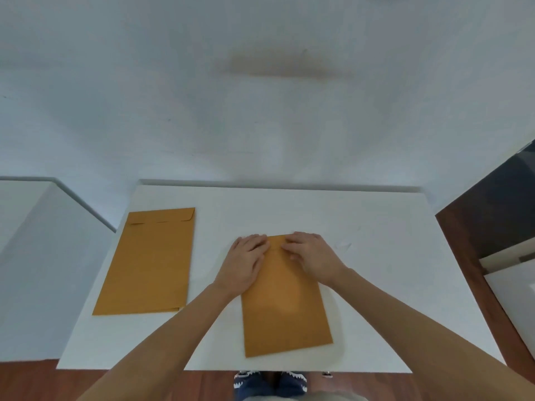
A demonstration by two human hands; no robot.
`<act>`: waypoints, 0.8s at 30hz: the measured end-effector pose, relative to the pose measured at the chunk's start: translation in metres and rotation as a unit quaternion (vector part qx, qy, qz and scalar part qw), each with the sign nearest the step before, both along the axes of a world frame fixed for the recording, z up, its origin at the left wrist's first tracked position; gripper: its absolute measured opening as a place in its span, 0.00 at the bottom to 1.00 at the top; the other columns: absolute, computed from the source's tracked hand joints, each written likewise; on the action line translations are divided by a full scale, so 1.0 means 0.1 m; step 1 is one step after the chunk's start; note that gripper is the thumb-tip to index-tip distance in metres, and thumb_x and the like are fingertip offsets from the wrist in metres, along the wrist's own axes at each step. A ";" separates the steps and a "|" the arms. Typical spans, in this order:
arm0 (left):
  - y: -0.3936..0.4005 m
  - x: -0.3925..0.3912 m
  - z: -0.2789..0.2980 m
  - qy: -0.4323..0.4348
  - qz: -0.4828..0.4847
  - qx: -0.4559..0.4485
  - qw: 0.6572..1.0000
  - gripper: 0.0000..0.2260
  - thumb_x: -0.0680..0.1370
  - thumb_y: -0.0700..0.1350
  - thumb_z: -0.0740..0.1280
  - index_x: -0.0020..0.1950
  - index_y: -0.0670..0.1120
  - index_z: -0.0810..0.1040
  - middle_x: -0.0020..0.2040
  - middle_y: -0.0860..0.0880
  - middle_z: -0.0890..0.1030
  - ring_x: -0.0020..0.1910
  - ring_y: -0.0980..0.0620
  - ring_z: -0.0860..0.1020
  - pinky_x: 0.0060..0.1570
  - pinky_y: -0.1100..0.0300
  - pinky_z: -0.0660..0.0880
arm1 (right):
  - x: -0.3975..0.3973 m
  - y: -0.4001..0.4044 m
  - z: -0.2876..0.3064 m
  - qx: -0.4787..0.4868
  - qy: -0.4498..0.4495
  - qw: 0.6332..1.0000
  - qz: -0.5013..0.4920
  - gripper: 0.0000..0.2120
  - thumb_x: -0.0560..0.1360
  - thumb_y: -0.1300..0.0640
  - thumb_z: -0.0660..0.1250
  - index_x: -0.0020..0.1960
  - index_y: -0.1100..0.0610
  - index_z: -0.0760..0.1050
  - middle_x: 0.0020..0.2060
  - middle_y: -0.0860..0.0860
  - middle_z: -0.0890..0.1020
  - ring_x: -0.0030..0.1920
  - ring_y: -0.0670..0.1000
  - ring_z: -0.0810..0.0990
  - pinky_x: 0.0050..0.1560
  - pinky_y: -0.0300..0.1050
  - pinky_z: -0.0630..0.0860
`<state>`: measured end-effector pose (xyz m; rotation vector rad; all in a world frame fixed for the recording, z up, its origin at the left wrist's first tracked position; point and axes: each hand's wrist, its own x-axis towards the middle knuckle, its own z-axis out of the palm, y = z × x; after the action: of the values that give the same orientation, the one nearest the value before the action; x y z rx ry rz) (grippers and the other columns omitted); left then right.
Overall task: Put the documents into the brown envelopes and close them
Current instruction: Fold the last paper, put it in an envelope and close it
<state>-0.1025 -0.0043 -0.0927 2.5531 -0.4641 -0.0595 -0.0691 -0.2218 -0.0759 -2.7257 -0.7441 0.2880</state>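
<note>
While the left hand (244, 259) and right hand (311, 256) press flat, grasping nothing, on the near envelope's (285, 308) flap, uneven pressure could crease it crooked.

Your white counter (362, 285) fills the middle of the view, its far edge pushed up against a pale wall (260, 111) that carries a faint brownish smear high up. Off to your left sits a white cabinet (43, 270), lower corner meeting the wooden floor (34, 380). On your right, a dark panel (498, 204) rises above more wood flooring, with white boards (515, 299) lying near it. Down at the bottom edge, blue patterned slippers (269, 384) peek out below the counter.
</note>
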 end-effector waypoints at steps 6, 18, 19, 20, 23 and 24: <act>0.01 -0.29 -0.14 0.007 -0.021 0.150 0.988 0.26 0.82 0.57 0.47 0.80 0.52 0.48 0.80 0.54 0.45 0.79 0.53 0.42 0.77 0.43 0.43 | -0.31 -0.05 -0.18 -0.064 -0.025 0.998 -0.003 0.24 0.83 0.55 0.47 0.78 0.46 0.50 0.79 0.48 0.52 0.79 0.51 0.48 0.77 0.54 0.43; 0.05 -0.31 -0.14 0.047 0.089 0.203 0.974 0.23 0.80 0.63 0.40 0.75 0.69 0.42 0.81 0.51 0.41 0.79 0.41 0.39 0.73 0.37 0.40 | -0.06 -0.01 0.05 -0.045 0.007 0.995 -0.083 0.19 0.80 0.52 0.56 0.70 0.44 0.67 0.75 0.50 0.64 0.77 0.56 0.55 0.75 0.59 0.48; 0.04 -0.32 -0.15 0.056 0.109 0.200 0.972 0.23 0.80 0.63 0.41 0.76 0.68 0.42 0.81 0.50 0.42 0.79 0.41 0.39 0.73 0.37 0.40 | 0.03 -0.05 0.10 -0.046 0.025 0.995 -0.085 0.20 0.78 0.49 0.61 0.70 0.46 0.67 0.73 0.50 0.66 0.75 0.56 0.59 0.73 0.57 0.53; 0.02 -0.34 -0.15 0.065 0.126 0.196 0.970 0.24 0.80 0.63 0.42 0.77 0.66 0.43 0.81 0.49 0.41 0.79 0.41 0.39 0.73 0.38 0.40 | 0.11 -0.07 0.15 -0.055 0.042 0.995 -0.075 0.25 0.75 0.46 0.65 0.70 0.48 0.66 0.71 0.50 0.67 0.73 0.56 0.62 0.70 0.55 0.58; -0.11 -0.40 -0.15 0.093 0.159 0.180 0.966 0.28 0.81 0.62 0.43 0.79 0.57 0.41 0.80 0.47 0.38 0.78 0.43 0.36 0.74 0.39 0.38 | 0.30 -0.05 0.25 -0.086 0.112 0.988 -0.063 0.40 0.64 0.41 0.75 0.70 0.52 0.63 0.64 0.52 0.70 0.65 0.56 0.68 0.65 0.53 0.63; -0.15 -0.41 -0.14 0.103 0.166 0.172 0.966 0.29 0.81 0.62 0.44 0.79 0.54 0.40 0.80 0.47 0.38 0.78 0.44 0.35 0.75 0.40 0.38 | 0.34 -0.02 0.27 -0.097 0.131 0.985 -0.064 0.40 0.62 0.41 0.77 0.66 0.52 0.64 0.60 0.52 0.72 0.63 0.56 0.69 0.64 0.52 0.63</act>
<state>-0.1433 -0.0193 -0.1063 2.8868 0.0651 -0.3038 -0.0351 -0.2243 -0.0494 -2.8199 -0.4889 0.7075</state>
